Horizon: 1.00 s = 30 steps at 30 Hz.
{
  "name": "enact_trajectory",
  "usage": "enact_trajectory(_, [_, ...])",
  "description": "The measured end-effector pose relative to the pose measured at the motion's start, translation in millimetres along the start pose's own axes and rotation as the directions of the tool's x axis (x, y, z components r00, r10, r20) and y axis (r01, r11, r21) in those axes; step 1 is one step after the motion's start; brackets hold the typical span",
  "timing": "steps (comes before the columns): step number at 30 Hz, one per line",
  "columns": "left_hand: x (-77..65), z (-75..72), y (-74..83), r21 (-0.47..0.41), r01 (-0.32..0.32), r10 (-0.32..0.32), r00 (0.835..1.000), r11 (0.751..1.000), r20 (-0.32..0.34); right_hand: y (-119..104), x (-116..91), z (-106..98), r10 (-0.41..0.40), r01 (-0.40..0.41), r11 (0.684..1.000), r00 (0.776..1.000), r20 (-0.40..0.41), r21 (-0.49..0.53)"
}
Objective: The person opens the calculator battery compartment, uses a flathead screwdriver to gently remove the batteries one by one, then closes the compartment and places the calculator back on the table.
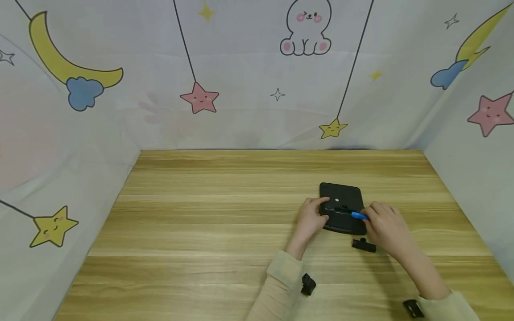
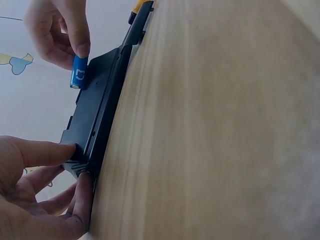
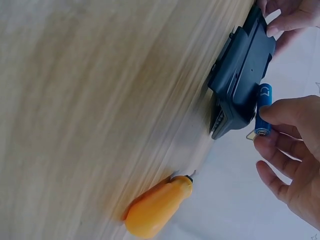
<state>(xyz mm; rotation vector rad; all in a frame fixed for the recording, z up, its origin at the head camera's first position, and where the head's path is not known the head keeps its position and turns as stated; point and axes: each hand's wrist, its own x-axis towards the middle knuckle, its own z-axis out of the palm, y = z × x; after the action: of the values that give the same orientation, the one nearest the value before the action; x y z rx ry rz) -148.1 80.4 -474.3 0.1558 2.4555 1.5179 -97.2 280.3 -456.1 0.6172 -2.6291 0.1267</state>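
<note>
A flat black device [image 1: 347, 191] lies on the wooden table with an open slot across its upper side. My left hand [image 1: 310, 219] holds its left end, and in the left wrist view a finger [image 2: 55, 152] lies on top while another touches the side. At the device's right end my right hand [image 1: 387, 227] pinches a blue battery [image 3: 265, 97] between thumb and fingertips, by the slot. Just in front of the device rests a small black bar-shaped piece [image 1: 363, 245]. The head view does not show whether anything sits inside the slot.
An orange-handled screwdriver [image 3: 157, 210] lies on the table [image 1: 192, 223] near my right hand, hidden from the head view. A white curtain with printed stars and moons [image 1: 241, 120] encloses the table at the back and sides.
</note>
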Motion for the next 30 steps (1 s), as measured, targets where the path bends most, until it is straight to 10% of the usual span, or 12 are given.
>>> enact_trajectory(30, [-0.6, -0.6, -0.4, -0.009, -0.012, 0.012, 1.000, 1.000, 0.005, 6, -21, -12, 0.152, -0.157, 0.987, 0.981, 0.120, 0.035])
